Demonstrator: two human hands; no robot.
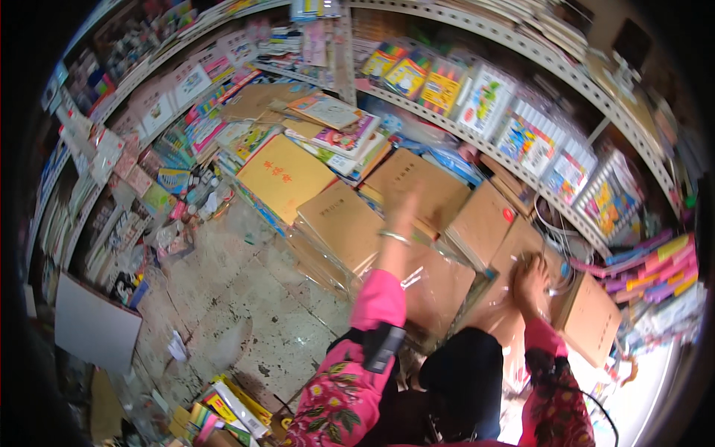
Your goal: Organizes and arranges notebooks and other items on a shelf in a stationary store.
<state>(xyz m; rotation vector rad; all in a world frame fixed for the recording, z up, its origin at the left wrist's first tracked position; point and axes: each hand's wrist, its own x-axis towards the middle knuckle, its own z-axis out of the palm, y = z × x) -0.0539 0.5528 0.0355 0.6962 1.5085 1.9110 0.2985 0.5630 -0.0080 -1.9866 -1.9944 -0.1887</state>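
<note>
My left hand (402,205), a bracelet at its wrist, reaches over a stack of brown-covered notebooks (436,190); motion smears its fingers. Whether it touches the stack I cannot tell. Lower down on the right, my right hand (530,281) lies open on a plastic-wrapped pack of brown notebooks (495,302). Beside the left forearm sits another brown notebook stack (339,223), and a yellow-covered book (287,175) lies past it. More brown notebooks (477,223) fill the space between the two hands, and a thick stack (590,320) stands right of the right hand.
Metal shelves (477,138) with boxed pens run along the back right. Colourful books (342,138) pile up behind the notebooks. A white board (97,320) leans at the left. Tiled floor (246,313) shows on the left, with packages (231,410) near the front. A white cable (555,223) loops on the right.
</note>
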